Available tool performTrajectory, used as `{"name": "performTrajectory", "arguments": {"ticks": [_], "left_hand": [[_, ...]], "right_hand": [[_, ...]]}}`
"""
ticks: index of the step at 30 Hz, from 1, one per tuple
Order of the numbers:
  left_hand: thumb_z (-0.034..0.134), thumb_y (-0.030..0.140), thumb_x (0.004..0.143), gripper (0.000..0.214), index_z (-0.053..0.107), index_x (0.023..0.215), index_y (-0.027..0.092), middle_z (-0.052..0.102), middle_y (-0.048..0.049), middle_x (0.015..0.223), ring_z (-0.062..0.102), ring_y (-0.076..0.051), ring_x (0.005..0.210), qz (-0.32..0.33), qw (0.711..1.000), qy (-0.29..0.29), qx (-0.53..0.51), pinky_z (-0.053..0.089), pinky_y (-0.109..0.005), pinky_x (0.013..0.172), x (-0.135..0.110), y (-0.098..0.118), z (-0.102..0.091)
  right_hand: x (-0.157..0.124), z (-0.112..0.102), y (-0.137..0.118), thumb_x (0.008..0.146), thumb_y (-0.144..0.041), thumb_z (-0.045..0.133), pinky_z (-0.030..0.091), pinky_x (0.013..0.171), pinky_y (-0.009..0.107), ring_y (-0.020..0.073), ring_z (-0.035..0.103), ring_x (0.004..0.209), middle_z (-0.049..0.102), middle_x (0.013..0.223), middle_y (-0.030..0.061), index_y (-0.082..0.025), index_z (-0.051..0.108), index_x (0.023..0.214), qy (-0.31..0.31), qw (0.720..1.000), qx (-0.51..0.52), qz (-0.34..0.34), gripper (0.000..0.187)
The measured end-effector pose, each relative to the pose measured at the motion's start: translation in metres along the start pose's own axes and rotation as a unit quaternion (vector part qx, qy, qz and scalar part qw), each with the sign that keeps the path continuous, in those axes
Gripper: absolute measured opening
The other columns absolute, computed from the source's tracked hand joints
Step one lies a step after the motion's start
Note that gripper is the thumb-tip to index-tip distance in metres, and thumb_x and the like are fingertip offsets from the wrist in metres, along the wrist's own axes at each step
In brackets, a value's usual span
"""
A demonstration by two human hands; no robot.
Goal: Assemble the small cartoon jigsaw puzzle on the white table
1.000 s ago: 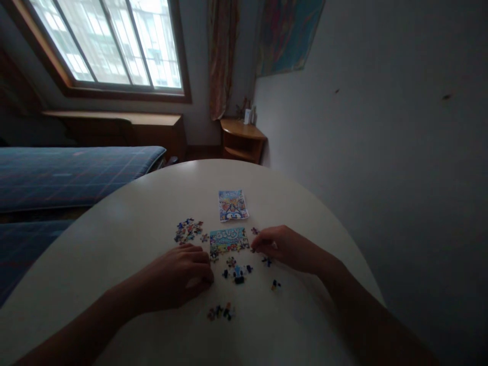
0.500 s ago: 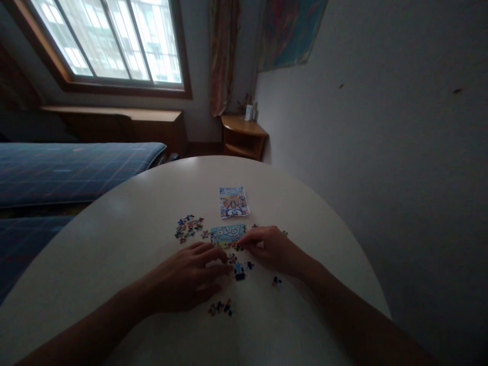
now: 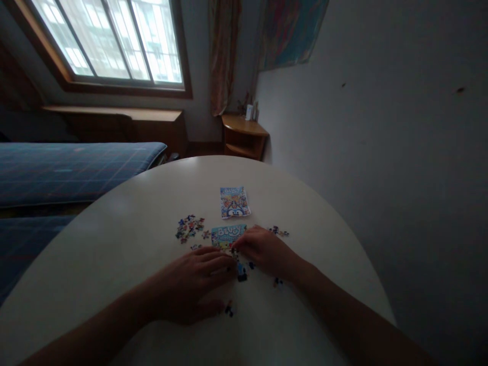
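A partly joined jigsaw block (image 3: 227,235) lies on the round white table (image 3: 114,244). My left hand (image 3: 194,287) rests flat just below it, fingers stretched towards its lower edge. My right hand (image 3: 261,250) is curled, fingertips pinched at the block's lower right edge; whether a piece is in them is hidden. Loose pieces sit in a pile (image 3: 187,226) to the left, a few (image 3: 279,232) to the right and some (image 3: 241,274) between my hands. A small picture card (image 3: 234,201) lies beyond the block.
A grey wall runs close along the table's right side. Behind the table stand a blue-covered bed (image 3: 68,173), a wooden corner shelf (image 3: 244,134) and a barred window (image 3: 110,40) with a curtain (image 3: 223,56).
Both hands have closed in on the puzzle block: the right hand slid left onto its lower right edge, the left hand moved right and stretched its fingers, covering pieces near it.
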State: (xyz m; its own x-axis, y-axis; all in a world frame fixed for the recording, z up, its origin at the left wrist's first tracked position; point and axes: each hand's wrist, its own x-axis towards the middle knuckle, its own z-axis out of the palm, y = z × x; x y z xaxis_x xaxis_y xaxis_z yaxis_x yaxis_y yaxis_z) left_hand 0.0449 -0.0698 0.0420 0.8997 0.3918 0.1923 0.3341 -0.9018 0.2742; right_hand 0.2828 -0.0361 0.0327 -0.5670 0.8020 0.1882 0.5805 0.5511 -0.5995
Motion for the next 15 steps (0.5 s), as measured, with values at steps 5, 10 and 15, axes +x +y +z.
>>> {"name": "performTrajectory", "arguments": {"ticks": [5, 10, 15], "left_hand": [[0.063, 0.032, 0.087, 0.052, 0.051, 0.136, 0.018, 0.059, -0.0124, 0.136, 0.058, -0.03, 0.121, 0.0, 1.0, -0.004, 0.014, 0.046, -0.045, 0.106, 0.0, 0.0011, 0.0006], [0.063, 0.031, 0.087, 0.05, 0.053, 0.134, 0.015, 0.061, -0.0129, 0.134, 0.059, -0.029, 0.122, 0.001, 1.0, 0.005, 0.019, 0.045, -0.044, 0.107, -0.0001, 0.0021, 0.0006], [0.061, 0.032, 0.088, 0.05, 0.052, 0.134, 0.015, 0.061, -0.0131, 0.135, 0.06, -0.029, 0.12, -0.001, 1.0, 0.0, 0.026, 0.046, -0.043, 0.106, 0.0002, 0.0025, 0.001]], "right_hand": [[0.0006, 0.0003, -0.001, 0.088, -0.013, 0.061, 0.048, 0.083, 0.03, 0.0172, 0.064, 0.089, 0.073, 0.09, 0.0042, -0.023, 0.076, 0.094, 0.005, 1.0, -0.002, -0.007, 0.019], [0.0004, 0.0013, 0.0006, 0.089, -0.013, 0.061, 0.047, 0.086, 0.03, 0.0175, 0.063, 0.093, 0.073, 0.092, 0.0046, -0.022, 0.076, 0.096, 0.002, 1.0, -0.004, -0.011, 0.019], [0.0008, 0.0018, 0.0002, 0.089, -0.013, 0.061, 0.047, 0.085, 0.03, 0.0177, 0.063, 0.09, 0.072, 0.089, 0.0048, -0.021, 0.076, 0.095, 0.006, 1.0, -0.009, -0.017, 0.018]]}}
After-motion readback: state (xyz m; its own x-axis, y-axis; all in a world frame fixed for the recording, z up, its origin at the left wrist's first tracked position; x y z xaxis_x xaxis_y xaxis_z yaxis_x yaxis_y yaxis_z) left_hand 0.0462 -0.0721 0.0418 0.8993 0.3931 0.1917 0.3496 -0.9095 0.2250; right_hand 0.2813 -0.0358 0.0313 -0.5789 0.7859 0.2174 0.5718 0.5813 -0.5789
